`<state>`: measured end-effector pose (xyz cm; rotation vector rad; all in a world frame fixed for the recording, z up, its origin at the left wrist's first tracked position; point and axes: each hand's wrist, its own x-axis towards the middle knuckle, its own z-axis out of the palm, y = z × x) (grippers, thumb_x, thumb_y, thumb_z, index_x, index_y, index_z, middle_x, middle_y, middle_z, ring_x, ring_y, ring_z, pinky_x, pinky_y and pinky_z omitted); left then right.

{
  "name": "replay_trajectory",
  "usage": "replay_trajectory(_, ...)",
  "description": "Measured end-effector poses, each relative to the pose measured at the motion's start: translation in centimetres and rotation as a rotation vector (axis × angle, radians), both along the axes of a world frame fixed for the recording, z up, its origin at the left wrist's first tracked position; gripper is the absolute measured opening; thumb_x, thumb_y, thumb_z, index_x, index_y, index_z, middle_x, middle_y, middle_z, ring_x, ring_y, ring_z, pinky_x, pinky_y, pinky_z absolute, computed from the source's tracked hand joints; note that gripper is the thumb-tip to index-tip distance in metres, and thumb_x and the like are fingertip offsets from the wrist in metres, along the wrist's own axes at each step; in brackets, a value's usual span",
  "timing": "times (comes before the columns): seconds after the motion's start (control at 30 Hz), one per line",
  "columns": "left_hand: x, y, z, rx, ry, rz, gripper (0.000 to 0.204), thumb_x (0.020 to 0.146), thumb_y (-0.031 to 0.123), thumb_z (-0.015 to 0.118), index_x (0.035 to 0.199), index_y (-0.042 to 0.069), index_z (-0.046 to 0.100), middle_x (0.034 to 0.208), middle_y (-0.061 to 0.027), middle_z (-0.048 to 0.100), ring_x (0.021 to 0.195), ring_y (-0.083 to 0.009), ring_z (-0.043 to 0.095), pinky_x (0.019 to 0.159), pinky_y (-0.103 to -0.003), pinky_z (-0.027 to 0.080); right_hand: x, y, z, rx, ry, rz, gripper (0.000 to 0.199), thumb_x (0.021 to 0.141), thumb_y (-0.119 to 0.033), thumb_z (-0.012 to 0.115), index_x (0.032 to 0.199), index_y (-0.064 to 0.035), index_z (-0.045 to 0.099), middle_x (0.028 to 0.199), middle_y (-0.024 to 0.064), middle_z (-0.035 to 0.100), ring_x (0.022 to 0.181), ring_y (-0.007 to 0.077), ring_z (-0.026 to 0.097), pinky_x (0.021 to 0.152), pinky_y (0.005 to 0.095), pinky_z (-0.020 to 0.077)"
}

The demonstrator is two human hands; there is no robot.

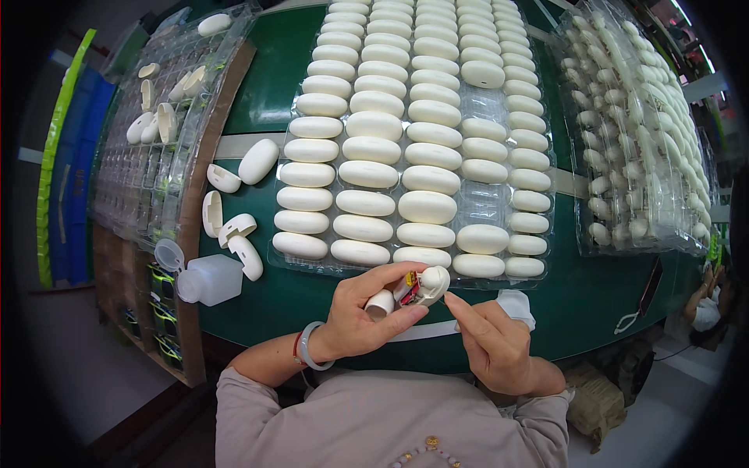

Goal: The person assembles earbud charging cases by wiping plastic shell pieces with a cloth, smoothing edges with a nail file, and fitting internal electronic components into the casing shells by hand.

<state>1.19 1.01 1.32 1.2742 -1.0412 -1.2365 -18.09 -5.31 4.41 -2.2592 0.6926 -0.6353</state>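
Observation:
My left hand is closed around an opened white plastic case, with red and yellow parts showing inside. A white rounded shell piece sits in the same grip, under the fingers. My right hand is at the case's right side, its index fingertip at the edge. The other right fingers are curled, and a small white bit shows by the thumb; what they hold is unclear. Just beyond the right knuckles is a crumpled white cloth or wipe, and whether the hand grips it cannot be seen.
Rows of white oval cases fill a clear tray ahead. Loose shell halves and a translucent bottle with its lid flipped up lie left. Clear trays are stacked far left; filled trays stand right. A person's hand shows far right.

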Motion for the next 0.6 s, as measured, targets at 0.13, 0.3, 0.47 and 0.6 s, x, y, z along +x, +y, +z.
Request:
replay_trajectory(0.13, -0.2, -0.3, -0.7, -0.16, -0.09, 0.032, 0.043, 0.071, 0.009, 0.074, 0.109, 0.0, 0.056, 0.096, -0.0097, 0.063, 0.082, -0.0122, 0.059, 0.071, -0.023, 0.047, 0.2, 0.2, -0.3, -0.035, -0.002, 0.001, 0.056, 0.062, 0.011, 0.058, 0.116, -0.0018, 0.056, 0.07, 0.0066, 0.05, 0.052, 0.0163, 0.051, 0.044, 0.0274, 0.0435)
replay_trajectory(0.3, -0.1, -0.1, -0.8, -0.214, -0.18, 0.083, 0.042, 0.069, 0.008, 0.075, 0.106, 0.0, 0.057, 0.096, -0.0112, 0.063, 0.081, -0.0128, 0.061, 0.068, -0.024, 0.049, 0.3, 0.4, -0.7, -0.082, 0.035, -0.021, 0.057, 0.061, 0.01, 0.058, 0.116, -0.0032, 0.057, 0.069, 0.0053, 0.049, 0.05, 0.015, 0.049, 0.044, 0.0266, 0.0432)
replay_trajectory(0.47, -0.3, -0.3, -0.8, -0.284, -0.232, 0.115, 0.04, 0.068, 0.005, 0.075, 0.103, -0.001, 0.057, 0.095, -0.0138, 0.063, 0.08, -0.0149, 0.062, 0.066, -0.024, 0.049, 0.2, 0.6, -1.1, -0.11, 0.041, -0.037, 0.057, 0.061, 0.009, 0.059, 0.116, -0.0042, 0.057, 0.068, 0.0039, 0.048, 0.049, 0.0138, 0.049, 0.043, 0.0256, 0.0425)
replay_trajectory(0.6, -0.2, -0.4, -1.0, -0.307, -0.265, 0.122, 0.04, 0.067, 0.005, 0.075, 0.103, -0.001, 0.058, 0.095, -0.0139, 0.062, 0.079, -0.0166, 0.062, 0.066, -0.024, 0.05, 0.2, 0.7, -1.5, -0.145, 0.056, -0.032, 0.056, 0.061, 0.008, 0.059, 0.116, -0.0049, 0.058, 0.067, 0.0026, 0.047, 0.048, 0.0127, 0.048, 0.042, 0.025, 0.0418)
